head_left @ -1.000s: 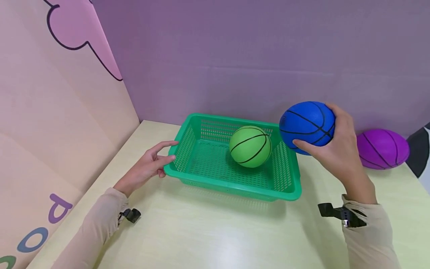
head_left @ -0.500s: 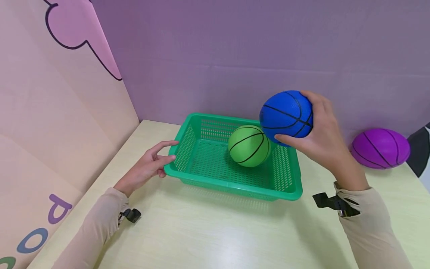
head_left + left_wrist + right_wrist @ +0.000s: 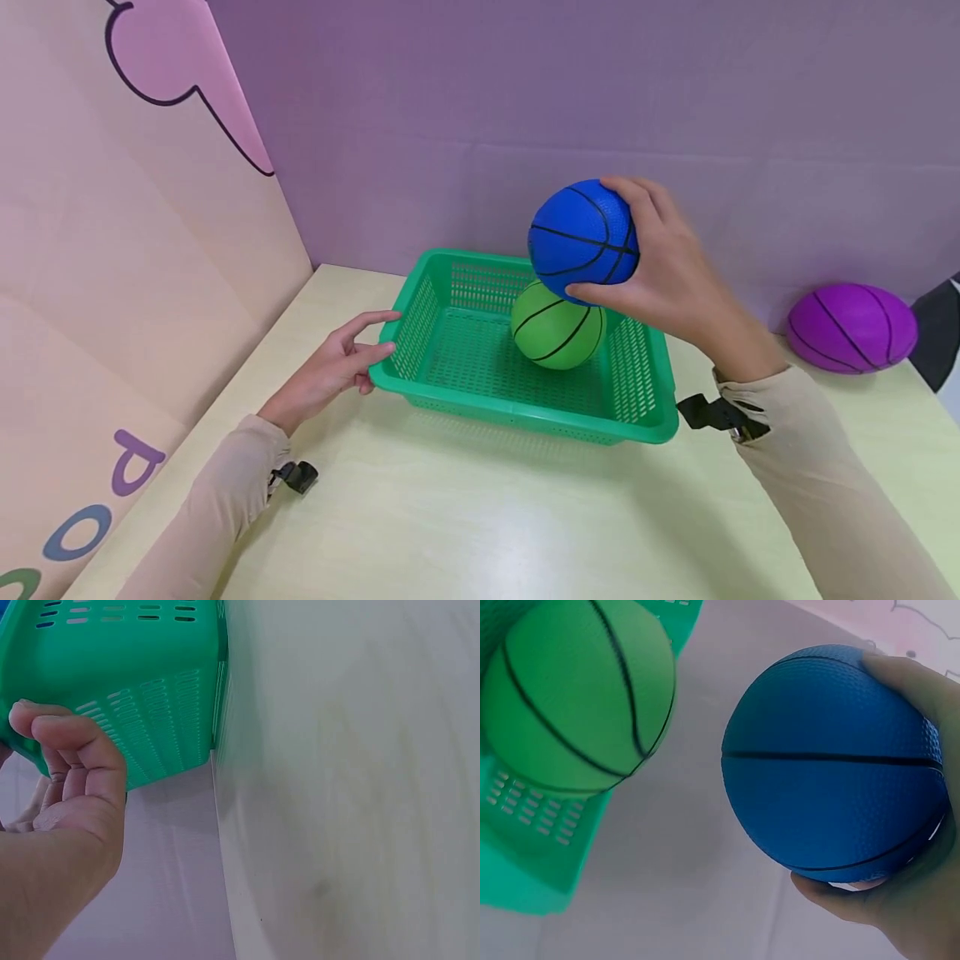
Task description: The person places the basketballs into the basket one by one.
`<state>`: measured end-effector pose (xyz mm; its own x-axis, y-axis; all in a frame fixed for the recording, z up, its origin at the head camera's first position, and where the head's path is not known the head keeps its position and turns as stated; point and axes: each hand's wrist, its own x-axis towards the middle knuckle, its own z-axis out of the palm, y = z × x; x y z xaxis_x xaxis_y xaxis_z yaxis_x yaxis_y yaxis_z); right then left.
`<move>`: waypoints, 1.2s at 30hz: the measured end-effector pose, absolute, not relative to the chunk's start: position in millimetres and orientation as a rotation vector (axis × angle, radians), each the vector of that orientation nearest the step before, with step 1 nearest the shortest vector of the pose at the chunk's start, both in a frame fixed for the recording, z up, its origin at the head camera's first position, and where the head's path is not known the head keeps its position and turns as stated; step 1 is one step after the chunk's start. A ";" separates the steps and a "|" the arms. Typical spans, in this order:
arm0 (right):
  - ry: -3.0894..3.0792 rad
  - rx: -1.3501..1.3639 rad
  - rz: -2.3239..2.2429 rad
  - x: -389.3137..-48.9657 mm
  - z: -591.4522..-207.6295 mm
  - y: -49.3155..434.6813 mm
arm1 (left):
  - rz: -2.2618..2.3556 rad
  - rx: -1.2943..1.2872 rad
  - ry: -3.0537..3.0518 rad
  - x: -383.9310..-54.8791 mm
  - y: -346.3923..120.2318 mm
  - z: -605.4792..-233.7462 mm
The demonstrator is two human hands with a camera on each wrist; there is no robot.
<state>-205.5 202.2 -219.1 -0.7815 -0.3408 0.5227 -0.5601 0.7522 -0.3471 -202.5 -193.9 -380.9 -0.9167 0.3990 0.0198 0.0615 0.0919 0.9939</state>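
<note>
My right hand (image 3: 671, 271) grips a small blue basketball (image 3: 581, 233), thumb below and fingers over its far side. The ball hangs above a green plastic basket (image 3: 510, 412) and overlaps a light green basketball (image 3: 557, 337) lying inside it. In the right wrist view the blue ball (image 3: 832, 772) is apart from the green ball (image 3: 577, 697). At the basket's left end, my left hand (image 3: 330, 367) holds the rim with thumb and forefinger. Its other fingers (image 3: 82, 742) curl close under the rim in the left wrist view.
A purple basketball (image 3: 851, 327) rests on the pale table (image 3: 450, 517) at the right, near the purple back wall (image 3: 480, 117). A printed pale panel (image 3: 112, 275) borders the left side of the table.
My right hand has carried the blue basketball left and upward, from the basket's right end to above the green basketball. My left hand has stayed at the rim.
</note>
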 end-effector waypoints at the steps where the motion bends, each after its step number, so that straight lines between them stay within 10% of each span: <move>1: -2.519 0.702 0.687 -207.0 -218.3 198.3 | 1.903 0.457 2.120 -202.1 -194.5 -380.9; 36: -2.790 0.830 0.816 -271.8 -266.9 93.3 | 1.868 0.459 2.166 -201.2 -199.0 -382.2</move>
<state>-271.8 93.3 -266.9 -0.8427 -0.4733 0.2565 -0.5369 0.7046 -0.4639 -201.2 -199.0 -382.2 -0.9207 0.3897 0.0203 0.0773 0.1309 0.9884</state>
